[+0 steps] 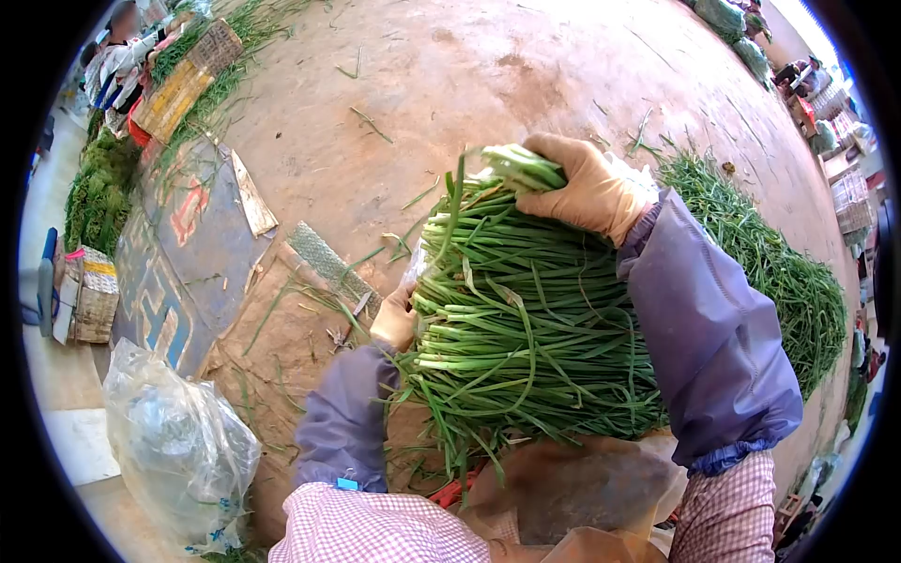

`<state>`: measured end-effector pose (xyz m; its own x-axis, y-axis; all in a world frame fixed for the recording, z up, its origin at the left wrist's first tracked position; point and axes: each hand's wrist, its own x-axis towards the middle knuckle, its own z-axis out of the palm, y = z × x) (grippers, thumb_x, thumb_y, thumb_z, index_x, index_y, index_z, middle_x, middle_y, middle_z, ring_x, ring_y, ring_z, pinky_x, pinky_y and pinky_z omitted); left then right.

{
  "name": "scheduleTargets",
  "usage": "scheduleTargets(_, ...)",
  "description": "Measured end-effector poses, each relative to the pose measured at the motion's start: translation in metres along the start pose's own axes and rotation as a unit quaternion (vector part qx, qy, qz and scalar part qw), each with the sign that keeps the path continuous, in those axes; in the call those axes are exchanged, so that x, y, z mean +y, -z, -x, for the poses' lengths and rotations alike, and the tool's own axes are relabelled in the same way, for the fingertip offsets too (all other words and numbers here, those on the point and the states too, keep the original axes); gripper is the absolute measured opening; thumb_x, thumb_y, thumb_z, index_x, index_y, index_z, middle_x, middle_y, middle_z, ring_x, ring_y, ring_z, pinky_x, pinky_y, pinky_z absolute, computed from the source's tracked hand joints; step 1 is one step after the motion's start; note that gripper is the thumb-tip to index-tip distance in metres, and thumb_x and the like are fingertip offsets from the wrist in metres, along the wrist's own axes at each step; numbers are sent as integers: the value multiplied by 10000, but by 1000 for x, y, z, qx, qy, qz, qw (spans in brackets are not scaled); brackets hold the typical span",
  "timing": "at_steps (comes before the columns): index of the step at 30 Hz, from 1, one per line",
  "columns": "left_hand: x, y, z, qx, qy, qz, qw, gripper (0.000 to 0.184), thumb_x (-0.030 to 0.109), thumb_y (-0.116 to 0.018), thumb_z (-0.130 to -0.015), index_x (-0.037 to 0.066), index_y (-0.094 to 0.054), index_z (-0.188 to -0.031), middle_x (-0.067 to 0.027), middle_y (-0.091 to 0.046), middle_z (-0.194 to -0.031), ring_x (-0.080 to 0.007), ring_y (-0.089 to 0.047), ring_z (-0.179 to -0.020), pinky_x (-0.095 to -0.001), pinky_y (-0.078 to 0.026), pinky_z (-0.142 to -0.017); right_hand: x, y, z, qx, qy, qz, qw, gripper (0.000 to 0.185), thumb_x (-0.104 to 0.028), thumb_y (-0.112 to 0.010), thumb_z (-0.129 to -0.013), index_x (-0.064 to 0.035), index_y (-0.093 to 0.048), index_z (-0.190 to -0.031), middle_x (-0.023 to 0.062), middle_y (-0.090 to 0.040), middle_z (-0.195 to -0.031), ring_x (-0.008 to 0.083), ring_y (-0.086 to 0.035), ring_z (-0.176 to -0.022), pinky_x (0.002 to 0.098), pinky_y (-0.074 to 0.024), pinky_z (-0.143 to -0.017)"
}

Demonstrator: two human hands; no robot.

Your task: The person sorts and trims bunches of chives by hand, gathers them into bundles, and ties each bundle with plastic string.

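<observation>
A large heap of green leafy stalks that look like garlic chives [535,310] lies in front of me, pale cut ends to the left. My right hand [587,192], in a tan glove, is closed around a small bunch of chives [514,167] at the heap's far edge, pale ends pointing left. At the heap's left side, my left hand [394,319] touches the pale stalk ends; its fingers are mostly hidden behind them. Purple sleeve covers [704,319] are on both forearms.
More loose chives [770,272] lie to the right. A clear plastic bag [178,441] stands at lower left, near a woven strap-bound bundle [94,296]. Cardboard scraps [251,192] and stray stalks litter the floor. Another person [122,61] is at upper left, beside more greens.
</observation>
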<state>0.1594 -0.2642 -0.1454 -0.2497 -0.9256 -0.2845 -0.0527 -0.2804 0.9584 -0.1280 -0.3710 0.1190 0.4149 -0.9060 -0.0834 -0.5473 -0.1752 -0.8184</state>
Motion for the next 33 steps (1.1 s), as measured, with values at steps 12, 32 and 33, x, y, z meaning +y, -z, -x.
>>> scheduleTargets(12,147,21,26,341,-177,21,923,379,83,-628,-902,60,-553,-1273,-120,-621,-1211,-239,-589,-1119,-369,-495,-941,29,41,54,235,68,-155,957,550,-53,-820,-737,-34,-596,-1239,54,-673,-1063,125,-626,-956,285,-520,-879)
scheduleTargets(32,277,-147,0,-85,-274,-474,833,745,448,-726,-845,33,-474,-1410,-201,-501,-1421,-348,-457,-1334,-434,-339,-1120,-36,185,471,595,271,-294,698,233,-287,-652,-933,-57,-616,-950,61,-620,-880,201,-599,-860,359,-508,-896)
scheduleTargets(33,306,-160,22,-84,-284,-426,855,728,407,-747,-842,2,-490,-1389,-207,-534,-1388,-337,-500,-1302,-401,-380,-1099,-29,167,479,572,264,-231,742,228,-281,-649,-933,-55,-616,-946,55,-629,-878,217,-606,-860,380,-502,-910)
